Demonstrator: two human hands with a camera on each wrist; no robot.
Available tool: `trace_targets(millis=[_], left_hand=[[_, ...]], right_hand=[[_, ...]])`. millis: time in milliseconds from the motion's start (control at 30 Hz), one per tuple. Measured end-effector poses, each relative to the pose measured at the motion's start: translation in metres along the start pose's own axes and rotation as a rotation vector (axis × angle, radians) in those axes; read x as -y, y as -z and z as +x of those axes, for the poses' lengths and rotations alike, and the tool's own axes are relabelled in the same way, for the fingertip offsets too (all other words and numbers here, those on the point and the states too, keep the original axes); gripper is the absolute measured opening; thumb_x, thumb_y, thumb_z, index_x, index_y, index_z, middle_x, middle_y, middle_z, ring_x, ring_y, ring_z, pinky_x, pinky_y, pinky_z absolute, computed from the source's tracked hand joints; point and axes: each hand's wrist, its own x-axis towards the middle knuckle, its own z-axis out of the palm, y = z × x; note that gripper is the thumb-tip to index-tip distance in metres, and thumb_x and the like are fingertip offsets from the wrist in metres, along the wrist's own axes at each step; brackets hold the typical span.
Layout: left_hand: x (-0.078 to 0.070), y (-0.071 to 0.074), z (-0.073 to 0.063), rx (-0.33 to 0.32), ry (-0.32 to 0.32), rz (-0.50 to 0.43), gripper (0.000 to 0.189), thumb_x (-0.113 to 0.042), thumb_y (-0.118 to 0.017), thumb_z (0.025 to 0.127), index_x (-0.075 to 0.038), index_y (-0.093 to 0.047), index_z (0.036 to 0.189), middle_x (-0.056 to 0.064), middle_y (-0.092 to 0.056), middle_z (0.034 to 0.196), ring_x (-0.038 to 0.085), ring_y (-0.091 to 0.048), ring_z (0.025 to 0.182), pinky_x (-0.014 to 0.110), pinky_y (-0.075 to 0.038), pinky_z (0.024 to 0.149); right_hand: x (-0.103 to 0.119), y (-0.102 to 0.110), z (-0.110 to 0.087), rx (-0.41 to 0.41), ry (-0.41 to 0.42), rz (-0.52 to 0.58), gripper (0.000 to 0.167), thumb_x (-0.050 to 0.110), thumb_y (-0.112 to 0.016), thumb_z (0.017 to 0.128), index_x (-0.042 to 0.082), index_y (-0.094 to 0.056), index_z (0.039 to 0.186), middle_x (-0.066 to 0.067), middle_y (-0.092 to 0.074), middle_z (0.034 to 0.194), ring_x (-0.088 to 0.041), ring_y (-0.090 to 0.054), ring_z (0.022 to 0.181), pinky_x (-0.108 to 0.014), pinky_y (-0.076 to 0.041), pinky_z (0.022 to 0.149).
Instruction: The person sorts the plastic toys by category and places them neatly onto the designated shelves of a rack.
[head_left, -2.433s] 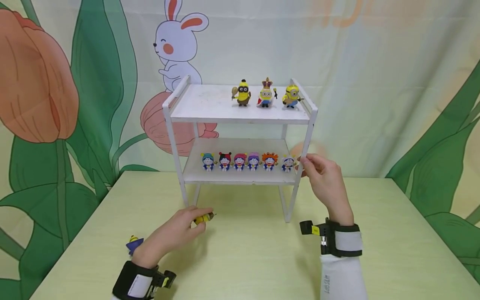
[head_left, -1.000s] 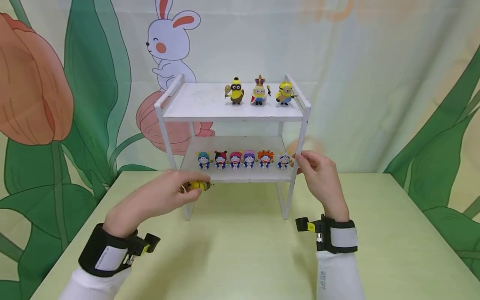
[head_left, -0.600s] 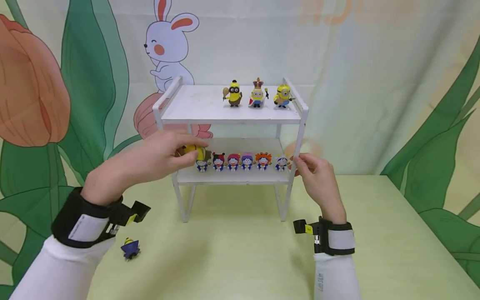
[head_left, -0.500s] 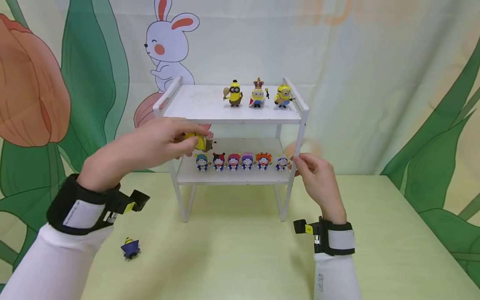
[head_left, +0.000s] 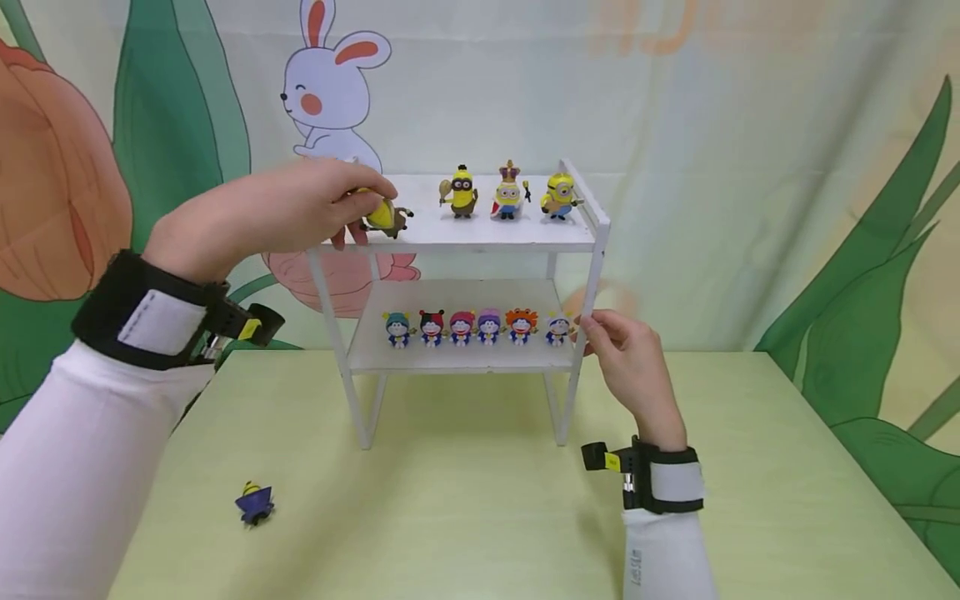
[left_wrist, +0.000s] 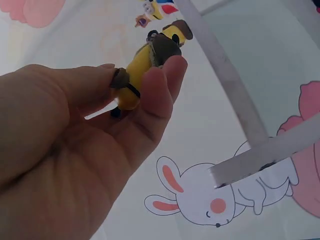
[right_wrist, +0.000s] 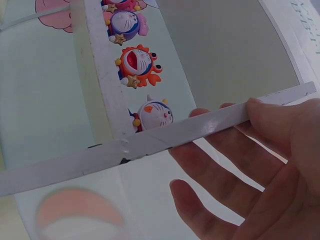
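Note:
My left hand [head_left: 262, 208] pinches a yellow minion figurine [head_left: 382, 217] between thumb and fingers, over the left end of the white shelf's top board [head_left: 442, 237]. In the left wrist view the held minion [left_wrist: 137, 70] lies tilted, its brown lower part pointing away from my palm. My right hand [head_left: 633, 358] grips the shelf's right front post [head_left: 588, 296]. The right wrist view shows the thumb on one side of that post [right_wrist: 200, 127] and fingers curled behind it. Three minions stand on the top board: one with a paddle [head_left: 462, 196], one crowned [head_left: 508, 196], one rightmost [head_left: 558, 196].
A row of several blue-and-white cat figurines [head_left: 489, 327] in coloured hats stands on the lower board [head_left: 457, 362]. A minion in dark blue [head_left: 255, 504] is on the table [head_left: 450, 517] at front left. A rabbit-print curtain [head_left: 330, 92] hangs behind.
My left hand has lifted the yellow minion from near the table, up past the lower board, to the top board's level. My right hand keeps its grip on the post.

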Motion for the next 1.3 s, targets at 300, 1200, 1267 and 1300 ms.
trace_targets(millis=[300,1200,1267,1300], left_hand=[[-0.010,0.020,0.024,0.032,0.019,0.166,0.031,-0.011,-0.037,0.106,0.003,-0.053,0.129,0.019,-0.062,0.105,0.028,-0.061,0.085,0.039,-0.050,0.077],[-0.005,0.011,0.065,0.057,0.028,0.272,0.031,-0.005,-0.040,0.102,0.002,-0.057,0.127,0.020,-0.056,0.119,0.036,-0.048,0.107,0.047,-0.042,0.097],[-0.005,0.010,0.065,0.056,0.024,0.262,0.032,-0.005,-0.039,0.102,0.002,-0.056,0.128,0.020,-0.057,0.119,0.036,-0.048,0.107,0.046,-0.042,0.096],[-0.004,0.009,0.066,0.055,0.021,0.260,0.032,-0.005,-0.039,0.102,0.002,-0.056,0.128,0.020,-0.057,0.118,0.035,-0.048,0.107,0.046,-0.042,0.095]], right_hand=[[0.001,0.000,0.000,0.001,-0.003,0.001,0.027,0.021,-0.057,0.101,0.001,-0.069,0.113,-0.018,-0.071,0.100,-0.026,-0.066,0.079,-0.047,-0.051,0.080],[-0.004,-0.001,0.005,-0.005,0.004,-0.009,0.027,0.022,-0.056,0.101,0.001,-0.069,0.113,-0.016,-0.071,0.098,-0.028,-0.065,0.081,-0.044,-0.050,0.077],[-0.004,-0.001,0.005,-0.006,0.008,-0.012,0.028,0.022,-0.056,0.101,0.001,-0.069,0.114,-0.016,-0.071,0.099,-0.028,-0.065,0.081,-0.045,-0.050,0.078],[-0.004,-0.001,0.005,-0.006,0.008,-0.012,0.028,0.022,-0.056,0.101,0.001,-0.069,0.114,-0.016,-0.071,0.099,-0.028,-0.065,0.080,-0.045,-0.050,0.078]])
